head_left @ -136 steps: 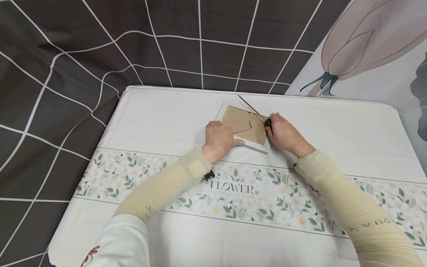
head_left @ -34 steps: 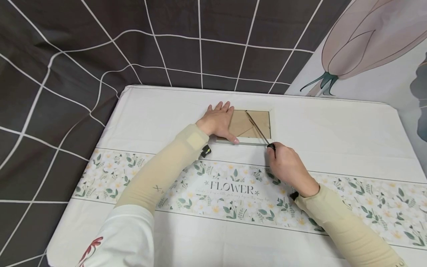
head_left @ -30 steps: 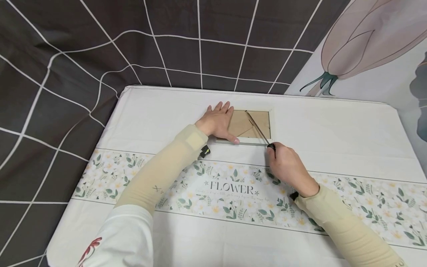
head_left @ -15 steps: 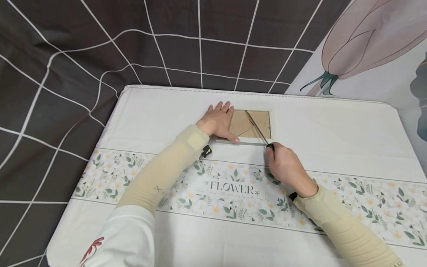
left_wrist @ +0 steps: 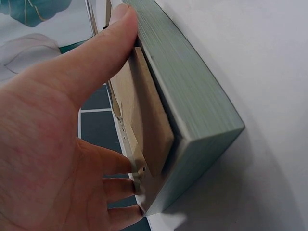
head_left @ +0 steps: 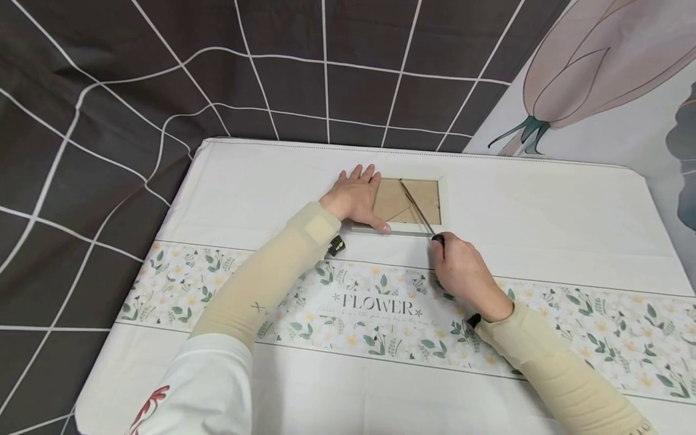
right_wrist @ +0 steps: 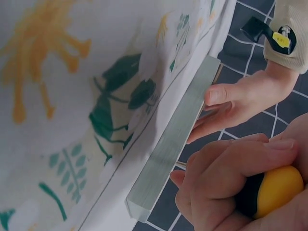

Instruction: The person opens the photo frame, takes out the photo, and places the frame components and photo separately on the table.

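With the picture frame (head_left: 443,205) lying brown backing (head_left: 388,192) up, toward the table's far side, the screwdriver (head_left: 423,214) crosses it diagonally. Tip sits by the far inner edge; contact there, can't tell. Left hand (head_left: 352,198) rests on the frame's left end, fingers spread, thumb over the near rail. Right hand (head_left: 464,266) clamped round the black-and-yellow handle (right_wrist: 279,190), just off the near rail. Underneath: white tablecloth (head_left: 544,217), floral band (head_left: 228,272) reading FLOWER. Behind: dark grid-lined sheet (head_left: 359,90).

right grip (right_wrist: 224,175) curled round a yellow-and-black handle (right_wrist: 278,191), left grip (right_wrist: 245,98) touching a grey-green frame (right_wrist: 172,139), flower-printed cloth (right_wrist: 53,144) alongside
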Demonstrator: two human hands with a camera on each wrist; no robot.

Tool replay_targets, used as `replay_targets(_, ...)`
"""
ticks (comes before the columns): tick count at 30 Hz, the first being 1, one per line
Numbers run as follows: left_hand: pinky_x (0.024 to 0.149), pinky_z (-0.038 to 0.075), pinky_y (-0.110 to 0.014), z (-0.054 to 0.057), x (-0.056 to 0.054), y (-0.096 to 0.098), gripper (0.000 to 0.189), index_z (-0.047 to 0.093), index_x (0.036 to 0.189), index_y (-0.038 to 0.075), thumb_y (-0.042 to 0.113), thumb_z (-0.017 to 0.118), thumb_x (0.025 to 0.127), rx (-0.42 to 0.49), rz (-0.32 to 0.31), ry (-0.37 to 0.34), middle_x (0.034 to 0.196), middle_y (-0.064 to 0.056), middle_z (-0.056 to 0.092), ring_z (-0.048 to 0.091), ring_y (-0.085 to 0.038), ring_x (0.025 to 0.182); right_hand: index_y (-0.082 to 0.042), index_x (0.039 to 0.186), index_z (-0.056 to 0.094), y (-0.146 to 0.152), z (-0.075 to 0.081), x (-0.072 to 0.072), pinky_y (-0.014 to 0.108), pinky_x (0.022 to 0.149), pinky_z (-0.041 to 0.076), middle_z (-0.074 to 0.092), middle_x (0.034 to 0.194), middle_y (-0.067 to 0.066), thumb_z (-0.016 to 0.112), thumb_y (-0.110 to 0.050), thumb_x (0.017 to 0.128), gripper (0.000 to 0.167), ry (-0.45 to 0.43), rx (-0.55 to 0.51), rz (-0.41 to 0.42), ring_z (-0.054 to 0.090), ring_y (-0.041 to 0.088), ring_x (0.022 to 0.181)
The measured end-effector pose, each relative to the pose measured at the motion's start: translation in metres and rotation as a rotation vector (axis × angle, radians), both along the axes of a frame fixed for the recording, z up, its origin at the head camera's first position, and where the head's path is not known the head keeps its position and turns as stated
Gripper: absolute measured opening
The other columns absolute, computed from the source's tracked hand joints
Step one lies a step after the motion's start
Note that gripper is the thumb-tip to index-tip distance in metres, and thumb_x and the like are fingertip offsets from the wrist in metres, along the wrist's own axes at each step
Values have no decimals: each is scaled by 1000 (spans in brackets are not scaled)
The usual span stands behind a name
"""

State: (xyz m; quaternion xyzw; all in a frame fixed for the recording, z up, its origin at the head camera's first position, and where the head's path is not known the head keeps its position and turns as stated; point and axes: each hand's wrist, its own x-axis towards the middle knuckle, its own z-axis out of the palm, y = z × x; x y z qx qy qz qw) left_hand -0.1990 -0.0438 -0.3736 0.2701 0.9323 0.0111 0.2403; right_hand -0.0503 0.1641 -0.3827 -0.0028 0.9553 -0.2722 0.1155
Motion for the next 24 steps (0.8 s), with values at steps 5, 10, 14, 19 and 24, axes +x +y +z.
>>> replay_targets(5, 122, 7, -59, 2, 0, 0, 134, 7, 161, 1, 79, 70, 72, 3, -1, -2, 167, -18, -1, -1, -40, 153, 5, 102, 53, -2, -3, 0, 35, 53, 43, 51, 71, 13, 35, -17, 109, 29, 15, 11, -4, 54, 26, 62)
replay_targets(10, 122, 7, -58, 2, -1, 1, 134, 7, 161, 1, 78, 71, 71, 20, 4, -2, 167, -18, 0, 0, -40, 153, 5, 100, 53, -3, -5, 0, 35, 53, 43, 49, 69, 12, 35, -16, 108, 28, 28, 18, -3, 53, 26, 62)
replay_targets(14, 123, 10, -55, 1, -2, 1, 134, 9, 161, 1, 77, 73, 70, 34, -1, 9, 168, -17, 2, 2, -40, 153, 6, 104, 54, -4, -6, 0, 35, 53, 43, 50, 70, 12, 35, -16, 109, 29, 27, 23, -5, 53, 26, 62)
replay_targets(19, 124, 11, -47, -2, -3, 0, 133, 12, 160, -1, 78, 72, 71, 38, -22, 25, 167, -18, 4, 4, -39, 153, 8, 107, 54, -5, -7, 0, 34, 52, 43, 52, 72, 12, 35, -16, 109, 31, 16, 16, -13, 54, 26, 62)
replay_targets(24, 125, 2, -35, -5, -2, -2, 133, 12, 159, -2, 77, 72, 71, 58, -37, 34, 167, -19, 5, 3, -36, 154, 8, 108, 55, -7, -6, 1, 35, 54, 46, 56, 76, 14, 35, -16, 109, 31, 15, 13, -18, 56, 26, 66)
